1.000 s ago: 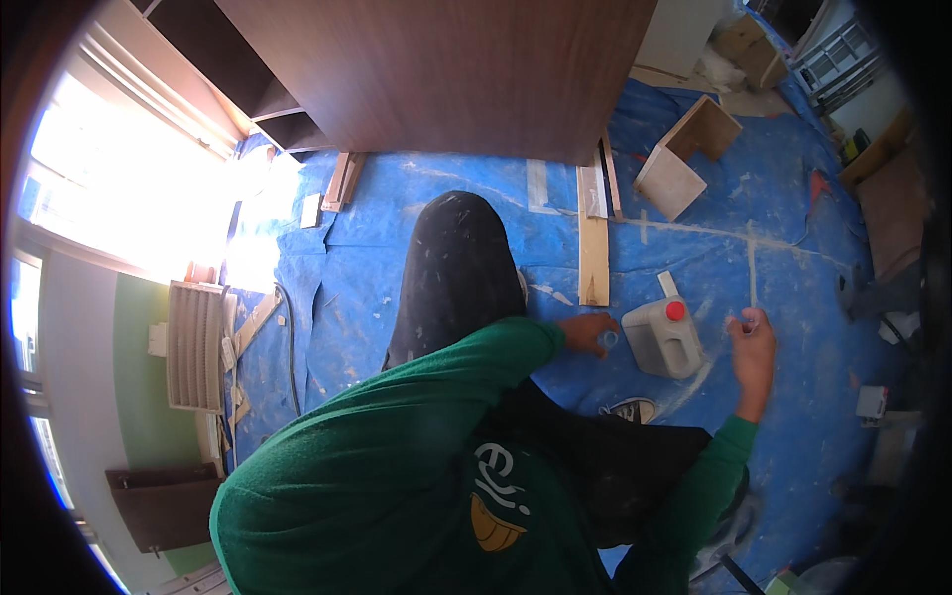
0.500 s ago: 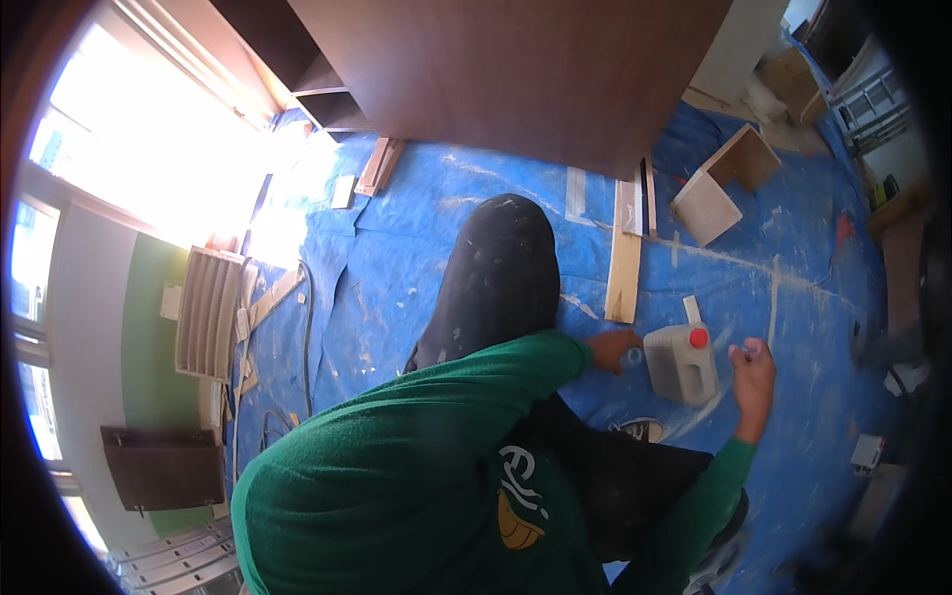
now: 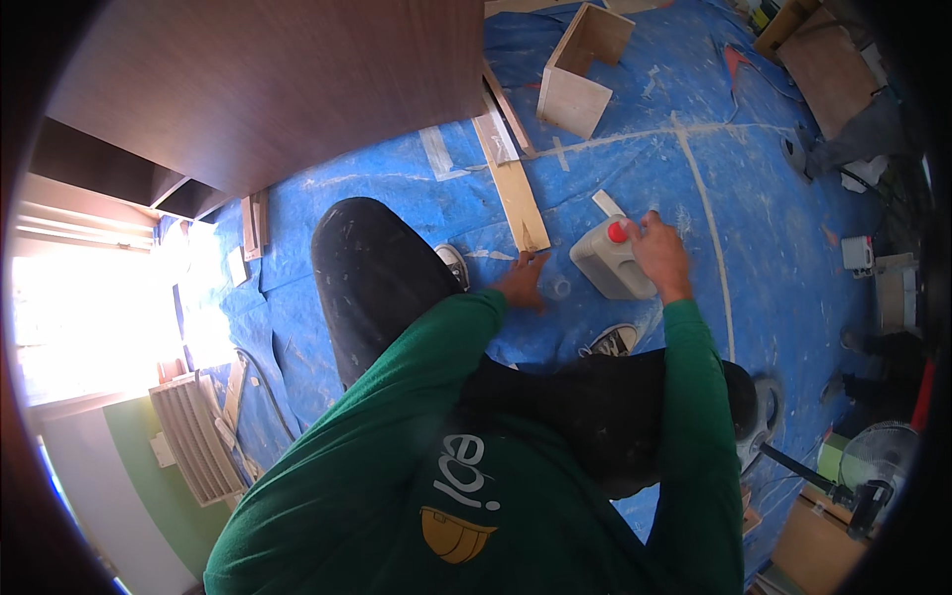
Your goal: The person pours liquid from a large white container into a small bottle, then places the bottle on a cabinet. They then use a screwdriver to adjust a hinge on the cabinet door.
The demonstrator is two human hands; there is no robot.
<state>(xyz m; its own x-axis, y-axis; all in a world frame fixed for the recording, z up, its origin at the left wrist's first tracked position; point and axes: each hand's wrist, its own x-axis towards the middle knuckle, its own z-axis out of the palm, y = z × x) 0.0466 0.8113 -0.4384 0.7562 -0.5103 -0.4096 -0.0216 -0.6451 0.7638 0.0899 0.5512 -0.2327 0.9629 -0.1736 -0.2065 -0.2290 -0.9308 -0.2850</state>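
Observation:
A pale translucent jerrycan point(image 3: 605, 266) with a red screw cap point(image 3: 617, 231) stands on the blue floor sheet, slightly right of the middle. My right hand point(image 3: 662, 260) is at its top, thumb and fingers closed at the right side of the cap. The palm side is hidden. To the left of the jerrycan, my left hand point(image 3: 522, 281) reaches low with its fingers apart and nothing in them. Beside those fingers is a small clear cup-like thing point(image 3: 560, 288), hard to make out. My two shoes show on either side of it.
Wooden boards point(image 3: 514, 193) lie just beyond my left hand. Farther off stand an open plywood box point(image 3: 578, 94) and a large brown cabinet point(image 3: 288, 89). A fan point(image 3: 878, 461) is at the lower right. Another person's leg point(image 3: 858, 149) shows at the right edge.
My right hand has moved from beside the jerrycan onto its cap. The left hand stays low near the clear thing, its fingers now spread. The view has turned to the right.

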